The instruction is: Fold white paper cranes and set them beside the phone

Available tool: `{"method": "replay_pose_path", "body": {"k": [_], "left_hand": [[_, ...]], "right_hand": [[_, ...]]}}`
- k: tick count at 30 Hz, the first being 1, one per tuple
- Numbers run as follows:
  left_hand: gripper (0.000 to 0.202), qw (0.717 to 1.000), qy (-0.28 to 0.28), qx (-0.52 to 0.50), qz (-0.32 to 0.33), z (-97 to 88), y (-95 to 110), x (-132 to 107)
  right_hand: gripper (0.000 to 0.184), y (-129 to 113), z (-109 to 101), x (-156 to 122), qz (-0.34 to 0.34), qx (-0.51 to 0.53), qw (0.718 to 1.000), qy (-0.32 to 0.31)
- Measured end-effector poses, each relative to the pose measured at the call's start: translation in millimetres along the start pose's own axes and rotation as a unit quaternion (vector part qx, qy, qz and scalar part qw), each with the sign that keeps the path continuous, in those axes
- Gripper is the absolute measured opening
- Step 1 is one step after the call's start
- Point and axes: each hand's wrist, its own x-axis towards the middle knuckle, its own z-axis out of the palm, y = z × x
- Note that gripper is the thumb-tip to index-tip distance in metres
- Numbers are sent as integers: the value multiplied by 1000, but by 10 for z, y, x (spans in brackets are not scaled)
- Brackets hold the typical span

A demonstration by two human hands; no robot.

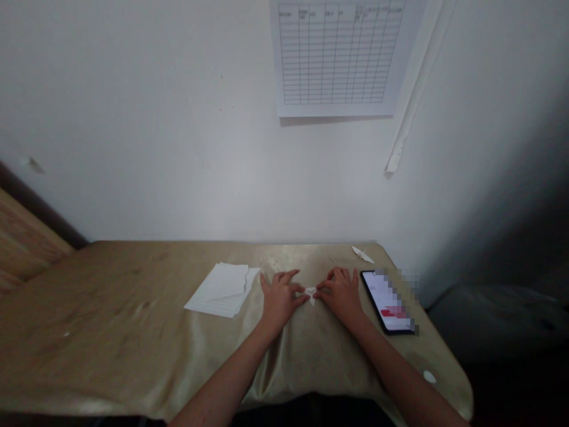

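A small folded piece of white paper (311,293) lies on the table (111,320) between my two hands. My left hand (279,296) pinches its left side with thumb and forefinger, the other fingers spread on the cloth. My right hand (341,292) pinches its right side the same way. Both hands rest low on the tabletop, near its far right part. Most of the paper is hidden by my fingertips.
A stack of white sheets (223,289) lies left of my hands. A phone (387,301) with a lit screen lies to the right. A small folded paper shape (362,254) sits at the far right corner. The wall behind carries a printed table sheet (338,56).
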Motion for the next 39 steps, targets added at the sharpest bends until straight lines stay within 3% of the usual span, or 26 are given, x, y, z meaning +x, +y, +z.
{"method": "replay_pose_path", "body": {"k": [14, 19, 30, 39], "left_hand": [[20, 999, -38, -19, 13, -23, 22, 35], [16, 999, -22, 5, 49, -21, 18, 26], [13, 999, 15, 24, 25, -48, 37, 24], [9, 999, 26, 7, 28, 26, 3, 5]], "right_hand": [[20, 62, 128, 22, -66, 56, 996, -12], [17, 66, 109, 26, -47, 52, 997, -20], [12, -9, -16, -1, 1, 7, 1000, 12], [12, 67, 88, 7, -9, 39, 999, 28]]}}
